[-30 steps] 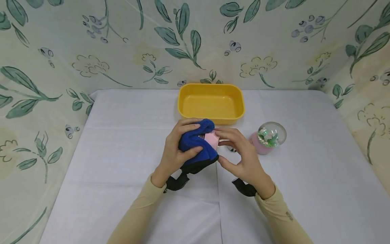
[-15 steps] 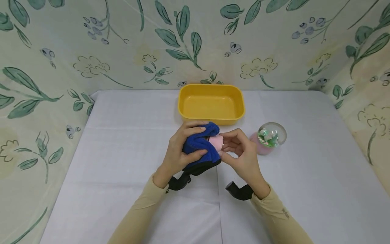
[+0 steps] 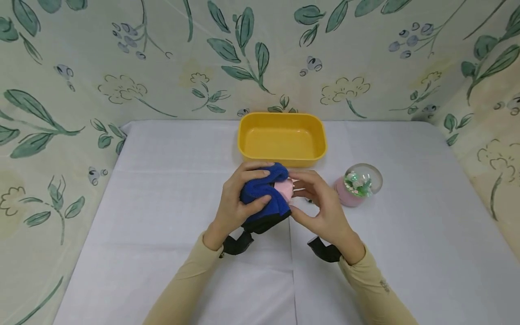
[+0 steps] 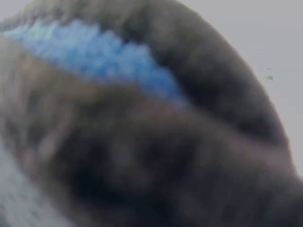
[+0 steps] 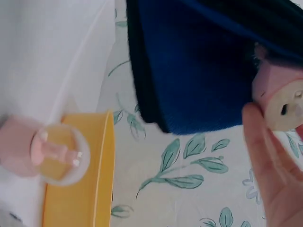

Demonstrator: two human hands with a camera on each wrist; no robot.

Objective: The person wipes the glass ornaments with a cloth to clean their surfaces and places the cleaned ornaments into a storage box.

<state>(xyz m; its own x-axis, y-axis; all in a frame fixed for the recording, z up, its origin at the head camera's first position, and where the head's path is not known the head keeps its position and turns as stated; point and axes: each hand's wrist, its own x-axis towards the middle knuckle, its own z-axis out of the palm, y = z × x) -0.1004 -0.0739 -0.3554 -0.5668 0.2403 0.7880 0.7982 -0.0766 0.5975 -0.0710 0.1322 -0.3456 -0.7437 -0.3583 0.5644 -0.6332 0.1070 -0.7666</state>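
My left hand (image 3: 239, 198) grips a blue cloth (image 3: 264, 192) with a black border, folded around a pink object (image 3: 283, 189). In the right wrist view, that object shows a pale round underside (image 5: 286, 106) with a small dark slot, like a snow globe's base; its other end is hidden in the cloth. My right hand (image 3: 325, 207) holds the pink end with curled fingers, its thumb by the cloth's lower corner. To the right of this hand, a snow globe (image 3: 357, 184) with a pink base lies tilted on the table. The left wrist view is mostly blurred fingers and blue cloth.
A yellow rectangular tray (image 3: 282, 161) stands just beyond the hands. The white-covered table (image 3: 162, 203) meets a leaf-patterned curtain (image 3: 162, 58) behind. A small dark-and-white item (image 3: 309, 200) is partly hidden behind my right fingers.
My right hand closed in on the pink end and swung to the right, then spread wider around it again. The cloth bundle shifted slightly right and back; the pink end turned a little.
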